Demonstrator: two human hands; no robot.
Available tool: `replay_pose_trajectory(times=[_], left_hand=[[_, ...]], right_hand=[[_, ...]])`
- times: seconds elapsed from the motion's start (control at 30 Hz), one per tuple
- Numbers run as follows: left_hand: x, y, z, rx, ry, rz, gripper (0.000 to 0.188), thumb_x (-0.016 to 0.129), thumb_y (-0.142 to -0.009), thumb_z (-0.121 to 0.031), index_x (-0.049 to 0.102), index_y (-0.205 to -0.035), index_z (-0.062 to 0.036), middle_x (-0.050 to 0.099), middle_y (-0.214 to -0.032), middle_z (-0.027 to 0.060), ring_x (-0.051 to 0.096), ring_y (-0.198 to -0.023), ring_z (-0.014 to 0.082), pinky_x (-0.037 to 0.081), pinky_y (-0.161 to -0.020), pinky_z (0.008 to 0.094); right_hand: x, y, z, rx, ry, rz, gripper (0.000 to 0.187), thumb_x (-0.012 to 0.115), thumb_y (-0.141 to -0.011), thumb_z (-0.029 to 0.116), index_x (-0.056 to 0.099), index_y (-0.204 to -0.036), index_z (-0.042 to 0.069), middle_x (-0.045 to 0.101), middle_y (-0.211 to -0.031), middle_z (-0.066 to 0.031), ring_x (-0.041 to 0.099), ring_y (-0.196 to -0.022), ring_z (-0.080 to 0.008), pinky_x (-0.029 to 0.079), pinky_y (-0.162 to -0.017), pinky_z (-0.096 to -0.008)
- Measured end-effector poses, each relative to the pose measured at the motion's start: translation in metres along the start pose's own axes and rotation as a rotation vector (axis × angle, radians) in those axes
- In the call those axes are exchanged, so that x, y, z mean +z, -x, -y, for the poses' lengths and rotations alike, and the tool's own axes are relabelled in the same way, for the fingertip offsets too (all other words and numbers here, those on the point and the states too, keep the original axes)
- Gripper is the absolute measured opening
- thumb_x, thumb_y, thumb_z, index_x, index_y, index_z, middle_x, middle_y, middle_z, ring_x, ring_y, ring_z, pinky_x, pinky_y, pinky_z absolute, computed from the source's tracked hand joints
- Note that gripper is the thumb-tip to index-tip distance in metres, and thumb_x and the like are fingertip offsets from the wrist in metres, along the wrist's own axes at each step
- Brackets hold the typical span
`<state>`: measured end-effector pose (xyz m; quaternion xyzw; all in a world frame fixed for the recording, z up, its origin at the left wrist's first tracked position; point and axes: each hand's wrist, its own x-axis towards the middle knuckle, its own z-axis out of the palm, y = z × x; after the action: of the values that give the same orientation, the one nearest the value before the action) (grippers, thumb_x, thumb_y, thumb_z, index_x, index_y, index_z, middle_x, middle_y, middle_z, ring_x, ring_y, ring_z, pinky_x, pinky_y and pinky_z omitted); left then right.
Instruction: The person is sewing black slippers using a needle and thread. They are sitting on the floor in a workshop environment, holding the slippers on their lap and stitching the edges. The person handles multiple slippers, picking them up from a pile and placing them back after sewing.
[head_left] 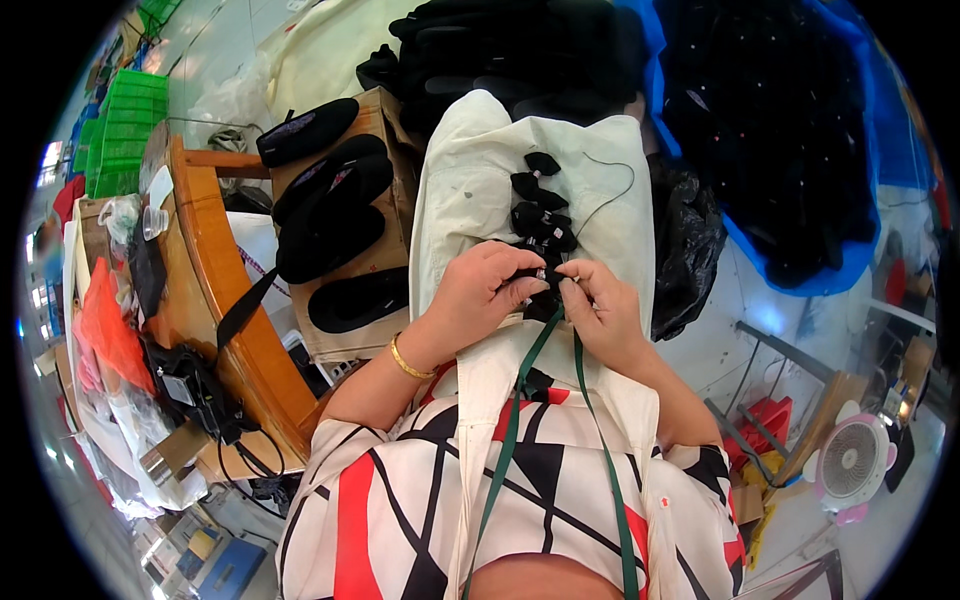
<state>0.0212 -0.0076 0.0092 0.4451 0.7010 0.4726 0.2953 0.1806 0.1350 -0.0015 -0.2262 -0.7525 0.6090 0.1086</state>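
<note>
Across my lap lies a cream cloth (pixel 460 215) with several small black fabric bows (pixel 540 190) in a row on it. Over the lower end of that row, my left hand (pixel 490 290) pinches a small black bow (pixel 552 279) between thumb and fingers. My right hand (pixel 605 310) is closed on the other side of the same bow, fingertips almost touching those of the left. A thin black thread (pixel 628 185) curls over the cloth above my right hand. Green straps (pixel 535 352) hang down my front and reach to just below the hands.
Black slip-on shoes (pixel 360 302) lie on a cardboard box (pixel 395 150) at the left, beside a wooden chair (pixel 205 230). More black shoes (pixel 520 50) are heaped beyond my lap. A blue-edged bag (pixel 865 130) full of black pieces stands at the right, near a black plastic bag (pixel 685 240) and small fan (pixel 852 455).
</note>
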Motion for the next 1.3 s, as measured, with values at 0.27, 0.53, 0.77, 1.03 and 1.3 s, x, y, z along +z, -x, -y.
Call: replay_pose_trajectory(times=[0.27, 0.53, 0.77, 1.03, 1.3], left_hand=[[-0.010, -0.002, 0.007, 0.319, -0.097, 0.055, 0.023, 0.077, -0.079, -0.007, 0.069, -0.100, -0.0036, 0.068, -0.091, 0.0084, 0.063, -0.082, 0.0257, 0.051, -0.073, 0.0340], [-0.010, -0.003, 0.002, 0.384, -0.095, 0.070, 0.023, 0.078, -0.076, -0.009, 0.071, -0.099, -0.0070, 0.070, -0.092, 0.0049, 0.066, -0.087, 0.0241, 0.053, -0.082, 0.0349], [-0.012, -0.005, -0.001, 0.421, -0.108, 0.044, 0.028, 0.081, -0.071, -0.006, 0.073, -0.097, -0.0063, 0.070, -0.089, 0.0054, 0.065, -0.085, 0.0244, 0.054, -0.075, 0.0326], [-0.010, -0.004, 0.001, 0.398, -0.041, 0.054, 0.026, 0.080, -0.072, -0.004, 0.072, -0.097, -0.0052, 0.068, -0.085, 0.0067, 0.064, -0.082, 0.0251, 0.053, -0.074, 0.0335], [-0.002, 0.008, 0.004, 0.292, 0.081, 0.052, 0.022, 0.080, -0.076, -0.006, 0.073, -0.097, -0.0057, 0.066, -0.080, 0.0055, 0.061, -0.075, 0.0228, 0.049, -0.068, 0.0328]], right_hand=[[-0.038, -0.010, 0.016, -0.048, -0.011, 0.276, 0.016, 0.064, -0.094, 0.006, 0.067, -0.108, 0.003, 0.066, -0.077, -0.0055, 0.063, -0.068, -0.0098, 0.049, -0.061, -0.0242], [-0.042, -0.012, 0.026, -0.162, 0.103, 0.334, 0.016, 0.065, -0.087, 0.000, 0.072, -0.102, 0.002, 0.071, -0.083, -0.0094, 0.066, -0.068, -0.0165, 0.051, -0.062, -0.0250], [-0.042, -0.012, 0.024, -0.181, 0.095, 0.351, 0.017, 0.065, -0.087, 0.000, 0.072, -0.102, 0.001, 0.072, -0.084, -0.0089, 0.068, -0.069, -0.0153, 0.051, -0.062, -0.0240], [-0.041, -0.012, 0.016, -0.131, 0.007, 0.416, 0.016, 0.064, -0.090, 0.000, 0.070, -0.105, 0.001, 0.072, -0.087, -0.0077, 0.067, -0.073, -0.0135, 0.051, -0.066, -0.0242], [-0.028, -0.003, 0.012, -0.013, -0.070, 0.378, 0.013, 0.064, -0.092, 0.002, 0.068, -0.104, 0.003, 0.066, -0.080, -0.0044, 0.058, -0.068, -0.0114, 0.047, -0.063, -0.0236]])
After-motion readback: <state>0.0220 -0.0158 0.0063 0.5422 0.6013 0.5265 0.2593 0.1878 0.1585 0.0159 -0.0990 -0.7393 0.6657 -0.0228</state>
